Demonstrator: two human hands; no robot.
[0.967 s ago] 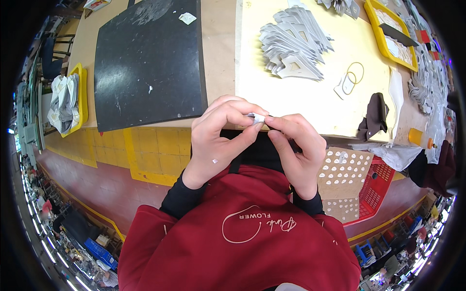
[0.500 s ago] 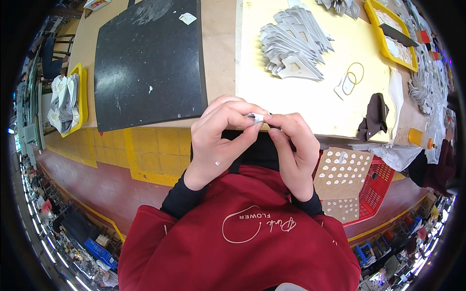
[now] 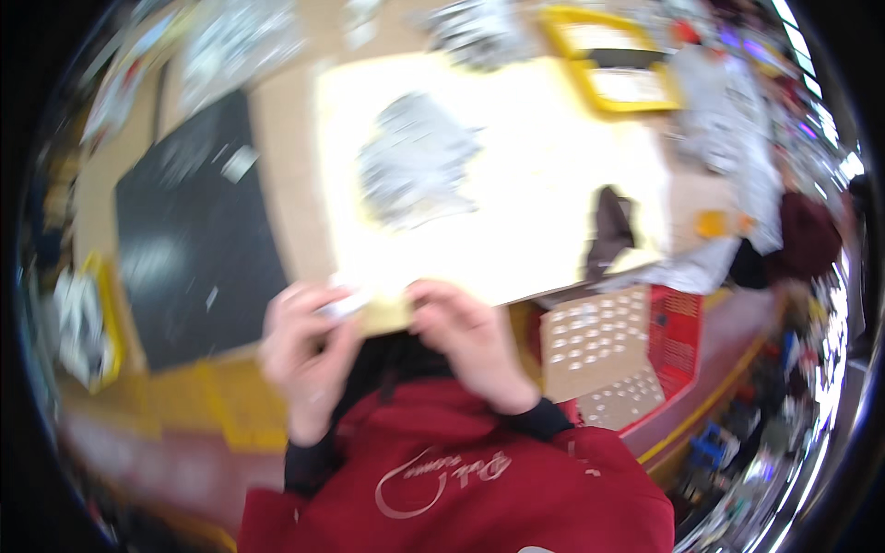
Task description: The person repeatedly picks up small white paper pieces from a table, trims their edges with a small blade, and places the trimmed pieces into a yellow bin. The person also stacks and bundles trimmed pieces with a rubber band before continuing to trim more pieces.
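The view is smeared by motion. At the front edge of the table, my left hand [image 3: 309,355] pinches a small white piece [image 3: 346,302] between thumb and fingers; its kind is too blurred to make out. My right hand [image 3: 470,341] is a little to the right, apart from that piece, with its fingers bent. Blur hides whether anything sits in its fingertips. Beyond both hands, a fanned pile of grey cut pieces [image 3: 415,161] lies on the pale yellow sheet [image 3: 525,249].
A black mat [image 3: 198,249] lies on the left, with a yellow tray of pieces [image 3: 106,323] beside it. Dark cloth [image 3: 610,230] rests at the right. A red crate [image 3: 678,346] holds cardboard with white dots [image 3: 599,336]. A yellow tray [image 3: 595,88] stands at the back.
My hands have come apart, the white piece staying in the left one. The view has swung, so the table's things appear shifted left and the far side shows more.
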